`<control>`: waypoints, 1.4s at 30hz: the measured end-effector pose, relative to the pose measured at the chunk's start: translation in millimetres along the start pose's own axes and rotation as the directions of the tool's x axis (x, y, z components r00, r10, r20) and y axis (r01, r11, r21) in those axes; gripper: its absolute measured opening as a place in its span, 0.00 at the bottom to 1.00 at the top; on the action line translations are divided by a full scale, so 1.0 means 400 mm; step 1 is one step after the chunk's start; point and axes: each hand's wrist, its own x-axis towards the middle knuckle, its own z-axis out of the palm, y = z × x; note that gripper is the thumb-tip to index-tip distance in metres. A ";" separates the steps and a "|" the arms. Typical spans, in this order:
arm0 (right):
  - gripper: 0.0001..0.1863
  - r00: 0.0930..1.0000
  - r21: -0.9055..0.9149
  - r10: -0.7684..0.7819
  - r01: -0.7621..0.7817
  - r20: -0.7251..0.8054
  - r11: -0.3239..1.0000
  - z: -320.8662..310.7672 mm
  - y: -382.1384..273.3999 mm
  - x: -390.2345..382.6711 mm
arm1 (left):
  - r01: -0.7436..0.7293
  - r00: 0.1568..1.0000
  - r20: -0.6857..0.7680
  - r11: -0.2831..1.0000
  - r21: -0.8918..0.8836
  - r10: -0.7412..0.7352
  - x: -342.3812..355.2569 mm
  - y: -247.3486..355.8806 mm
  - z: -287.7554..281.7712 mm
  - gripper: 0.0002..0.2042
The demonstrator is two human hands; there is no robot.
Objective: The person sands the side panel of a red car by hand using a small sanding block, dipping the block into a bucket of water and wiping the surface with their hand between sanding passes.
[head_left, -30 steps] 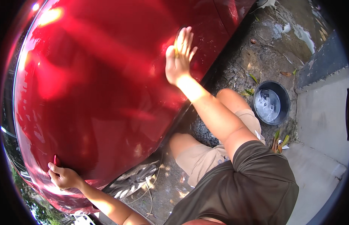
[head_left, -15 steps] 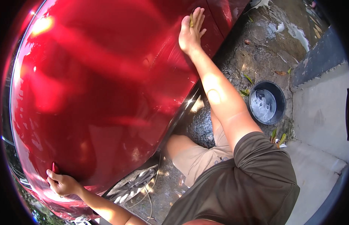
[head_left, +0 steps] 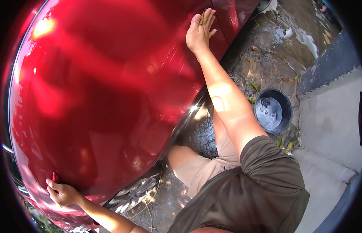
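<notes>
The red car panel (head_left: 107, 93) fills the left and middle of the view, glossy with bright reflections. Near its right edge, beside a dark seam, my right hand (head_left: 200, 33) lies with fingers extended over a thin yellow pad or cloth (head_left: 201, 20), pressing it to the paint; most of the pad is hidden. At the lower left, my left hand (head_left: 61, 193) is curled at a small red handle-like piece (head_left: 54, 177) on the bodywork.
A dark round bucket (head_left: 284, 116) with sudsy water stands on wet, stained ground (head_left: 266, 62) with fallen leaves. A pale concrete step (head_left: 330, 120) borders the right. A wheel (head_left: 130, 188) and a thin hose or cord (head_left: 151, 211) show below the car. My bent legs are underneath.
My right hand has moved up and to the right along the panel with the yellow pad, mostly in the first half second. My left hand stays on the small red piece.
</notes>
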 end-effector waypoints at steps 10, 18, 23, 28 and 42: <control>0.43 0.996 0.080 -0.090 0.090 0.007 0.993 0.022 -0.076 -0.019 | 0.046 0.998 0.038 0.999 0.023 -0.047 0.017 -0.038 -0.017 0.24; 0.45 0.831 0.080 -0.491 0.488 0.263 0.869 0.110 -0.058 -0.412 | 0.004 1.000 -0.005 0.997 0.075 -0.004 0.021 -0.047 -0.021 0.24; 0.43 0.994 0.043 -0.105 0.106 -0.017 0.993 0.020 0.029 -0.051 | 0.069 0.996 0.050 0.997 0.038 -0.070 0.006 -0.019 0.006 0.25; 0.43 0.924 0.074 -0.348 0.341 0.159 0.937 0.096 -0.007 -0.435 | 0.092 0.994 0.056 0.994 0.057 -0.095 0.022 -0.055 -0.009 0.25; 0.41 0.935 0.037 -0.126 0.120 0.331 0.992 0.078 0.128 -0.484 | 0.093 0.992 0.079 0.996 0.019 -0.094 0.027 -0.035 -0.020 0.24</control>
